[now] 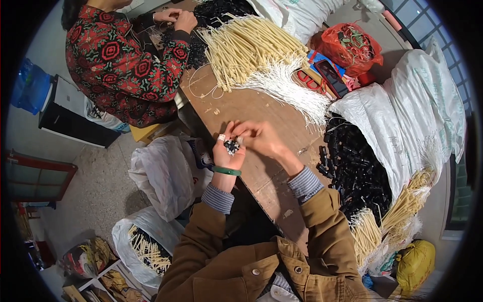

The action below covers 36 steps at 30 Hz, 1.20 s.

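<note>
Palm up, my left hand (229, 157) cups a small heap of tiny black and white pieces (232, 146); they are too small to name. A green bangle (227, 171) circles that wrist, and white tape wraps a fingertip. My right hand (257, 138) reaches across from the right, its thumb and fingers drawn together at the left fingers. What it pinches, if anything, is hidden. Both hands are at the left edge of the brown wooden table (271, 177). Beyond them lies a big bundle of cream-coloured tubes (256, 43) with white strings (297, 95) trailing from it.
Black plastic parts (354, 161) spill from a white woven sack (385, 116) at the right. Red-handled scissors (311, 80) and a phone (328, 73) lie by a red bag (349, 48). A co-worker in a patterned jacket (118, 63) works at far left. Sacks (163, 173) stand beside the table.
</note>
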Each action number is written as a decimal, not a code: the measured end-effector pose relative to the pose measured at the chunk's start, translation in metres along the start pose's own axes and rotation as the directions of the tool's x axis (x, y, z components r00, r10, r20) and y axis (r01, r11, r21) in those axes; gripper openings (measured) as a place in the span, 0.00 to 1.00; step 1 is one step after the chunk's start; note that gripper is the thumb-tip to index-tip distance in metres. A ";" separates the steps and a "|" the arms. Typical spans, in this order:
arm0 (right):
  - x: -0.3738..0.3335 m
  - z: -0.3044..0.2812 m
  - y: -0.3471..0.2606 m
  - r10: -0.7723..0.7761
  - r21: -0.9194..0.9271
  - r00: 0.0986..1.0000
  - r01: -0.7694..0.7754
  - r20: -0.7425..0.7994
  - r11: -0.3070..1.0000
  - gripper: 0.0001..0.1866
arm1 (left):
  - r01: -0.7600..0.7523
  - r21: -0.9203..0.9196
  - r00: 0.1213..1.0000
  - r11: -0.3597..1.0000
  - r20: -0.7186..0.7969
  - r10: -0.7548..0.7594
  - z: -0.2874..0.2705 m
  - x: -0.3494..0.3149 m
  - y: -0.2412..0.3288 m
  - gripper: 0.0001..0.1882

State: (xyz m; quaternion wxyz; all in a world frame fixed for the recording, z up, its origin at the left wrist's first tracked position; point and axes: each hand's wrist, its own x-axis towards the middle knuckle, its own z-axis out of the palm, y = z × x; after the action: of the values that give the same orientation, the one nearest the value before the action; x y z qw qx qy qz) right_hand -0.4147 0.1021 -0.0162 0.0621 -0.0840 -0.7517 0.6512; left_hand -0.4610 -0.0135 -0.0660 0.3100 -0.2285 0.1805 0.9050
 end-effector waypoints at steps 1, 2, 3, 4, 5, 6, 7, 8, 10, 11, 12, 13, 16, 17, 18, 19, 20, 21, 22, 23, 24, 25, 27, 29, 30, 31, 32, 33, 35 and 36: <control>0.000 -0.004 -0.009 0.036 0.007 0.994 -0.035 -0.099 0.999 0.11 | -0.003 -0.052 1.000 0.999 0.010 0.004 -0.005 0.002 0.004 0.20; 0.001 -0.016 -0.004 0.035 0.006 0.994 -0.035 -0.102 0.999 0.11 | 0.002 -0.102 1.000 0.995 0.025 0.001 -0.009 0.003 0.006 0.20; 0.005 -0.031 0.009 0.133 -0.021 0.969 -0.140 -0.206 0.990 0.11 | 0.005 -0.152 0.999 0.988 0.039 0.001 -0.012 0.004 0.008 0.20; 0.008 -0.039 0.020 0.224 -0.036 0.925 -0.246 -0.308 0.969 0.11 | 0.008 -0.201 0.999 0.980 0.052 0.002 -0.015 0.006 0.009 0.20; 0.009 -0.040 0.033 0.226 -0.035 0.924 -0.249 -0.309 0.968 0.11 | 0.010 -0.200 0.999 0.980 0.050 0.000 -0.014 0.007 0.008 0.20; 0.011 -0.040 0.047 0.097 -0.197 0.933 -0.173 -0.347 0.965 0.10 | 0.010 -0.191 0.999 0.981 0.037 -0.003 -0.013 0.007 0.008 0.19; 0.012 -0.043 0.060 -0.038 -0.359 0.929 -0.104 -0.368 0.928 0.10 | 0.017 -0.182 1.000 0.983 0.027 -0.012 -0.009 0.006 0.006 0.19; 0.013 -0.041 0.067 -0.173 -0.509 0.918 -0.036 -0.357 0.860 0.09 | 0.015 -0.173 1.000 0.985 0.014 -0.012 -0.006 0.005 0.007 0.19; 0.016 -0.034 0.070 -0.301 -0.642 0.898 0.027 -0.321 0.766 0.09 | 0.005 -0.163 1.000 0.987 -0.004 -0.006 -0.005 0.004 0.011 0.19; 0.017 -0.028 0.067 -0.279 -0.662 0.922 0.034 -0.269 0.749 0.08 | -0.003 -0.166 1.000 0.986 -0.015 0.000 -0.005 0.004 0.013 0.19; 0.018 -0.022 0.062 -0.256 -0.683 0.942 0.040 -0.219 0.729 0.08 | -0.006 -0.168 1.000 0.986 -0.025 0.002 -0.005 0.004 0.014 0.19; 0.018 -0.017 0.055 -0.231 -0.704 0.958 0.047 -0.169 0.709 0.07 | -0.009 -0.171 0.999 0.985 -0.034 0.003 -0.004 0.003 0.015 0.19; 0.019 -0.010 0.048 -0.218 -0.755 0.971 0.070 -0.099 0.652 0.06 | -0.012 -0.168 0.999 0.986 -0.036 0.006 -0.003 0.003 0.015 0.20; 0.019 -0.009 0.046 -0.230 -0.785 0.970 0.083 -0.077 0.614 0.05 | -0.014 -0.163 0.999 0.986 -0.032 0.009 -0.003 0.003 0.014 0.20; 0.020 -0.007 0.045 -0.240 -0.812 0.969 0.097 -0.054 0.575 0.05 | -0.016 -0.159 1.000 0.987 -0.028 0.011 -0.004 0.003 0.014 0.20; 0.019 -0.006 0.043 -0.250 -0.837 0.968 0.112 -0.030 0.535 0.04 | -0.018 -0.154 1.000 0.988 -0.024 0.014 -0.004 0.003 0.014 0.20; 0.019 -0.009 0.045 -0.251 -0.839 0.967 0.110 -0.033 0.534 0.04 | -0.015 -0.154 1.000 0.988 -0.021 0.012 -0.004 0.002 0.013 0.20; 0.018 -0.013 0.047 -0.184 -0.821 0.982 0.066 -0.048 0.567 0.05 | -0.010 -0.147 1.000 0.989 -0.024 0.007 -0.005 0.001 0.011 0.20; 0.018 -0.018 0.048 -0.115 -0.802 0.991 0.020 -0.061 0.597 0.05 | -0.005 -0.140 1.000 0.990 -0.028 0.001 -0.006 0.000 0.010 0.20; 0.018 -0.023 0.049 -0.046 -0.781 0.996 -0.028 -0.073 0.624 0.06 | 0.001 -0.133 1.000 0.991 -0.031 -0.005 -0.007 -0.001 0.008 0.20; 0.017 -0.027 0.051 0.024 -0.759 0.996 -0.079 -0.083 0.646 0.06 | 0.008 -0.125 0.999 0.992 -0.033 -0.012 -0.007 -0.002 0.006 0.21; 0.015 -0.023 0.044 0.023 -0.759 0.997 -0.076 -0.080 0.647 0.06 | 0.004 -0.125 0.999 0.992 -0.034 -0.009 -0.008 -0.002 0.007 0.21; 0.007 -0.015 0.023 0.044 -0.465 0.999 -0.037 0.006 0.885 0.06 | -0.006 -0.075 1.000 0.997 0.013 0.007 -0.010 -0.003 0.007 0.21; 0.001 -0.009 0.004 0.034 -0.102 0.995 -0.024 0.094 0.995 0.07 | -0.019 -0.026 0.998 0.999 0.060 0.021 -0.011 -0.005 0.008 0.21; 0.000 -0.011 0.002 0.035 -0.104 0.995 -0.025 0.090 0.994 0.07 | -0.015 -0.026 0.998 1.000 0.062 0.016 -0.008 -0.006 0.007 0.21; 0.000 -0.014 0.001 0.074 -0.070 0.997 -0.076 -0.022 0.995 0.07 | -0.008 -0.068 0.999 0.998 0.048 0.012 -0.005 -0.006 0.007 0.21; 0.000 -0.017 0.000 0.117 -0.031 0.984 -0.122 -0.131 0.992 0.08 | -0.003 -0.111 0.999 0.994 0.034 0.007 -0.002 -0.007 0.008 0.20; 0.000 -0.020 -0.001 0.161 0.014 0.958 -0.163 -0.236 0.987 0.08 | 0.000 -0.154 1.000 0.988 0.018 0.003 0.001 -0.007 0.010 0.20; -0.002 -0.024 0.006 0.207 0.061 0.919 -0.198 -0.337 0.978 0.09 | 0.004 -0.197 1.000 0.980 0.005 -0.003 0.001 -0.007 0.012 0.20; -0.005 -0.026 0.020 0.115 -0.104 0.935 -0.159 -0.337 0.982 0.09 | 0.003 -0.190 1.000 0.982 0.005 -0.002 -0.001 -0.007 0.013 0.20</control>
State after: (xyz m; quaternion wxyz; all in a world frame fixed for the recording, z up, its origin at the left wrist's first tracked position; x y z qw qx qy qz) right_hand -0.4040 0.1287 -0.0319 0.1355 -0.2476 -0.7638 0.5804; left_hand -0.4645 -0.0273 -0.0606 0.2882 -0.2550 0.0923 0.9184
